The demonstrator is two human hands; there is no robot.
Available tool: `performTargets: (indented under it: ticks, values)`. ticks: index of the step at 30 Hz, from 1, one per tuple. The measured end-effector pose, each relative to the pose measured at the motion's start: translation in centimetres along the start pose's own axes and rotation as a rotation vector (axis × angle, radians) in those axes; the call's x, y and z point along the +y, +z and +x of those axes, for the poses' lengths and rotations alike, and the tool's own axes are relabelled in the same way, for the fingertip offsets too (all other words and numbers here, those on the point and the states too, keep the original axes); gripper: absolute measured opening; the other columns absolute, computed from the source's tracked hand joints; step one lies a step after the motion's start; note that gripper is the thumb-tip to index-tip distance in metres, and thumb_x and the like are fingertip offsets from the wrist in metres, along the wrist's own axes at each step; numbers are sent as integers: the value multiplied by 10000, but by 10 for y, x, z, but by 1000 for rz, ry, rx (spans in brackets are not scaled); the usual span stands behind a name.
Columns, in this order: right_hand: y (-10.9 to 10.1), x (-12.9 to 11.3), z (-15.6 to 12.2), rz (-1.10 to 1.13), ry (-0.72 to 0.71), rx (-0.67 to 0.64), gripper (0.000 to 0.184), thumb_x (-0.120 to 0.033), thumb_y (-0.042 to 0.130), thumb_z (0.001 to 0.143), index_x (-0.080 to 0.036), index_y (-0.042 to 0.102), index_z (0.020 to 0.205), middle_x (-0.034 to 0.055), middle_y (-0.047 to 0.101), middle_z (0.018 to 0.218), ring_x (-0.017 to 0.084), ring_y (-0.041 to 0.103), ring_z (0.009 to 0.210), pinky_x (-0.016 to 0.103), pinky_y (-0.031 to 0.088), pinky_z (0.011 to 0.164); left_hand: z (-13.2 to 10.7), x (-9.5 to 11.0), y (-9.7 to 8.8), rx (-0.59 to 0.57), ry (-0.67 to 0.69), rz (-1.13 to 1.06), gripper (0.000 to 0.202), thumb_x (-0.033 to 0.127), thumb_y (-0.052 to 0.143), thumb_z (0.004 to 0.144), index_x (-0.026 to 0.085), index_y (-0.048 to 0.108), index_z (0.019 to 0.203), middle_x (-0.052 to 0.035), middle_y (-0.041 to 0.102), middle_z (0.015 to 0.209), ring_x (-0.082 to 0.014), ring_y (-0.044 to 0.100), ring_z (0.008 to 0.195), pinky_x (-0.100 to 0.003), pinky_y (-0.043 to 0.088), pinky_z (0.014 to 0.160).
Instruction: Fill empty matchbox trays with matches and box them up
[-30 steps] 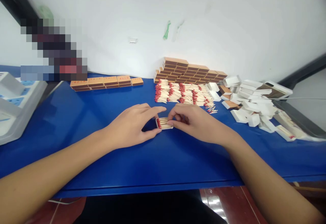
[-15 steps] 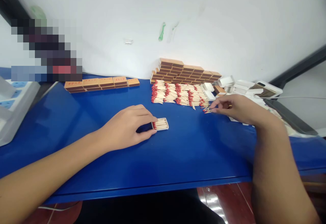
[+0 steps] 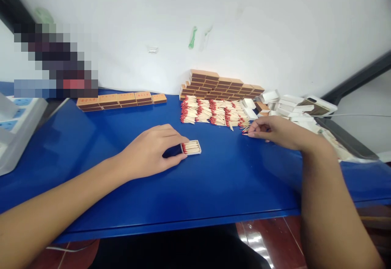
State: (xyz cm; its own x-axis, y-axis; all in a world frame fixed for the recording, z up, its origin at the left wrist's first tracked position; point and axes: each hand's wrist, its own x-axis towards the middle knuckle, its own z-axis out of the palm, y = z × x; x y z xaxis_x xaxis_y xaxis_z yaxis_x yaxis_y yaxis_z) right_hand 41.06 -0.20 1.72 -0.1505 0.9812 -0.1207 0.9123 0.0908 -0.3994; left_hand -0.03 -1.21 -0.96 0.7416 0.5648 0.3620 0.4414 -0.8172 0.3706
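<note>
On the blue table, my left hand (image 3: 155, 148) grips the left end of a small white matchbox tray (image 3: 200, 147) between thumb and fingers. Red-tipped matches (image 3: 192, 148) lie side by side inside the tray. My right hand (image 3: 269, 129) is closed in a pinch on matches (image 3: 245, 133) at the near right end of the match pile; how many is hidden by the fingers. Loose matches (image 3: 214, 112) lie behind in several rough bundles, heads mostly to the left.
Closed matchboxes (image 3: 210, 85) are stacked stepwise against the white wall, and a lower row of matchboxes (image 3: 122, 100) stands to the left. White empty trays (image 3: 290, 104) and a phone (image 3: 320, 104) lie at the right. A power strip (image 3: 23, 130) sits far left.
My right hand has shifted slightly left and closed its fingertips over the matches at the pile's edge. My left hand keeps its hold on the tray.
</note>
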Motion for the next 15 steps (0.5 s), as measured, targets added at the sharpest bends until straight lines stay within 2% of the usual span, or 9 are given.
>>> performTargets:
  ticks: [3,6,10,15]
  values:
    - [0,-1,-1,36,-16,-50,599,-815,705,818,-225,774,901,81,743,878,220,619,771,341,465,676,-1,-1,2,11,-7,20,316,343,681,1021,232,741,1310,-62,791,1159,-236,716,1068,-393,594,947]
    - [-2,1,-2,40,47,-71,619,-813,708,818,-208,759,938,104,739,898,229,600,778,365,460,683,-3,-2,3,8,-35,46,398,361,687,1018,224,699,1391,-70,778,1148,-241,716,1060,-394,598,938]
    - [-4,4,-4,43,130,-152,501,-700,696,879,-203,742,917,122,735,902,243,605,783,389,480,693,-3,-1,2,-4,-44,62,426,377,685,1020,221,674,1417,-74,766,1164,-245,715,1072,-410,596,962]
    - [-1,1,-5,106,103,-187,436,-658,691,895,-223,711,905,119,724,913,241,611,770,391,514,684,-3,-1,2,-14,-58,66,458,395,667,1029,230,640,1455,-70,755,1136,-241,710,1040,-405,593,937]
